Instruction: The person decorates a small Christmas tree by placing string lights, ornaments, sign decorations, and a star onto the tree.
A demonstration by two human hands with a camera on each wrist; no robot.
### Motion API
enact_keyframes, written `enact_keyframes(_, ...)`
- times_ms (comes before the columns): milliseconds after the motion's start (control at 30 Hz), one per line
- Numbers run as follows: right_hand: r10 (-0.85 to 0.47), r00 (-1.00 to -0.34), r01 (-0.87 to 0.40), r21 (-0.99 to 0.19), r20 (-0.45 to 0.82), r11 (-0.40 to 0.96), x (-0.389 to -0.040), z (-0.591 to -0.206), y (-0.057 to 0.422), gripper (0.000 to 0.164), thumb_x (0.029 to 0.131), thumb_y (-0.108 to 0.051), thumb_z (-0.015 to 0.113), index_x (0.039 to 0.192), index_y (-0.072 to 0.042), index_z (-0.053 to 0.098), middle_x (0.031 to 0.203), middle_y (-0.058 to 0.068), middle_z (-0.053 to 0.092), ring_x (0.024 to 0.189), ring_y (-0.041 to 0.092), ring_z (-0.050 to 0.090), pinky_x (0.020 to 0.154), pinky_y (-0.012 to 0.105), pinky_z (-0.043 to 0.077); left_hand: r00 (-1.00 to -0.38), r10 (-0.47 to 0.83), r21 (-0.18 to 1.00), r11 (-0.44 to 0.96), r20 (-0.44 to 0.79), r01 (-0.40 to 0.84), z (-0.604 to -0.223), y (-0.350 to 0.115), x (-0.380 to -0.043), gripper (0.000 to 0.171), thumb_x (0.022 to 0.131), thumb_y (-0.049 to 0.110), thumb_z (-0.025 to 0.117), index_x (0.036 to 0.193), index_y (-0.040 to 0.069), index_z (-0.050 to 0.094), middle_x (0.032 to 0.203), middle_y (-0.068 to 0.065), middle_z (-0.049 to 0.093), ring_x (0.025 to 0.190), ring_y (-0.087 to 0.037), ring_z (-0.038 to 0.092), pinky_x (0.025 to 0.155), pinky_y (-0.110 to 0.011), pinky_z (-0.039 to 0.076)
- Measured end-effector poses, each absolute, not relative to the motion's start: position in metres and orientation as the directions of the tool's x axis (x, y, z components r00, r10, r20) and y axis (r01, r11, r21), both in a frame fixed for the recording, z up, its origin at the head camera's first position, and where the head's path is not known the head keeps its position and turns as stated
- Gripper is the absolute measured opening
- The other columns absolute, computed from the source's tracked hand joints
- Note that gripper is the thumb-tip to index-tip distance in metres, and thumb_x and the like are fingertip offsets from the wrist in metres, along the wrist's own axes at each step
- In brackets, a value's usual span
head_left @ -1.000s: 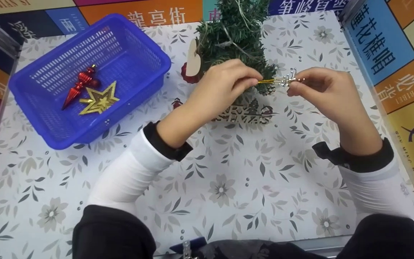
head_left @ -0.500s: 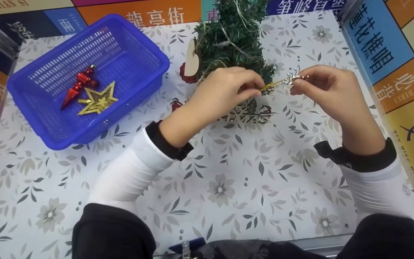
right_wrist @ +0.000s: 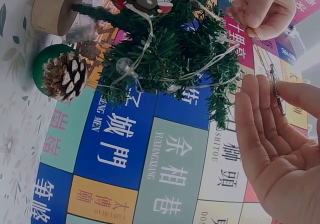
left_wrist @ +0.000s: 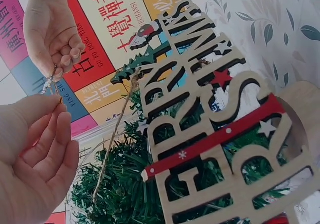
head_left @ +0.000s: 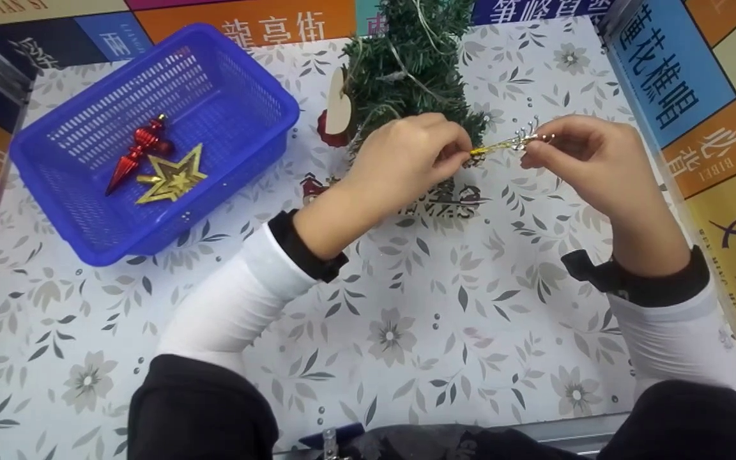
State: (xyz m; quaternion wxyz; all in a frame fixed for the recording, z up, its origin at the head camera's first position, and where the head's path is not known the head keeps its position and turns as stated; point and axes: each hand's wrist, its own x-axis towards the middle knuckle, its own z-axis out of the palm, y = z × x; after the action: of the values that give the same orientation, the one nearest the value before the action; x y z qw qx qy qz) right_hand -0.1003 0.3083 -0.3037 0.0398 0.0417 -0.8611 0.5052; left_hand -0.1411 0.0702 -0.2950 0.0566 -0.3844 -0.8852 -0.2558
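Between my hands a small silver beaded ornament [head_left: 524, 137] hangs in the air on a gold cord [head_left: 490, 147], in front of the little Christmas tree [head_left: 400, 83]. My left hand [head_left: 406, 153] pinches the cord's end between thumb and forefinger. The silver part is pinched by my right hand [head_left: 598, 160]; in the right wrist view it looks thin, seen edge-on beside the thumb. A wooden "Merry Christmas" sign [left_wrist: 215, 140] with a red band fills much of the left wrist view, and in the head view my left hand partly hides it.
To the left stands a blue plastic basket [head_left: 234, 185] holding a gold star [head_left: 176, 177] and a red spindle-shaped bauble [head_left: 144, 140]. A pinecone [right_wrist: 65, 76] sits by the tree's wooden base [right_wrist: 55, 9]. Printed panels [head_left: 655, 70] wall in the flowered tabletop [head_left: 393, 383].
Both hands have shifted slightly right, the left one also a little lower, so the gold cord now slants down toward it. The grip on cord and ornament continues.
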Motion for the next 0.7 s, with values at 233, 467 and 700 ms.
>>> enact_keyframes(233, -0.101, -0.995, -0.069, -0.758, 0.004, 0.648, -0.109, -0.312, 0.313, 0.021, 0.089, -0.025, 0.071, 0.098, -0.006, 0.072, 0.079, -0.020, 0.069, 0.074, -0.003, 0.065, 0.072, 0.008, 0.047, -0.781, 0.605, 0.438, 0.666, 0.156, 0.604, -0.284, 0.085, -0.147, 0.016, 0.096, 0.024, 0.054, 0.105, 0.016, 0.064, 0.104, 0.004, 0.063, 0.087, -0.010, 0.061, 0.072, -0.021, 0.050)
enact_keyframes(467, -0.128, -0.988, -0.036, -0.683, -0.085, 0.729, -0.119, -0.326, 0.314, 0.031, 0.090, -0.034, 0.068, 0.103, -0.007, 0.073, 0.084, -0.014, 0.072, 0.075, -0.008, 0.061, 0.068, 0.010, 0.044, -0.757, 0.653, 0.387, 0.690, 0.033, 0.612, -0.280, 0.106, -0.155, 0.016, 0.098, 0.020, 0.048, 0.102, 0.013, 0.062, 0.100, 0.001, 0.063, 0.088, -0.012, 0.058, 0.073, -0.023, 0.048)
enact_keyframes(700, -0.106, -0.993, -0.043, -0.685, -0.051, 0.727, -0.127, -0.330, 0.315, 0.037, 0.090, -0.036, 0.067, 0.119, -0.011, 0.069, 0.112, 0.012, 0.070, 0.079, -0.013, 0.058, 0.071, 0.009, 0.045, -0.768, 0.630, 0.287, 0.760, -0.110, 0.582, -0.272, 0.125, -0.162, 0.024, 0.101, 0.018, 0.042, 0.111, 0.013, 0.063, 0.108, -0.001, 0.064, 0.092, -0.016, 0.063, 0.074, -0.026, 0.054)
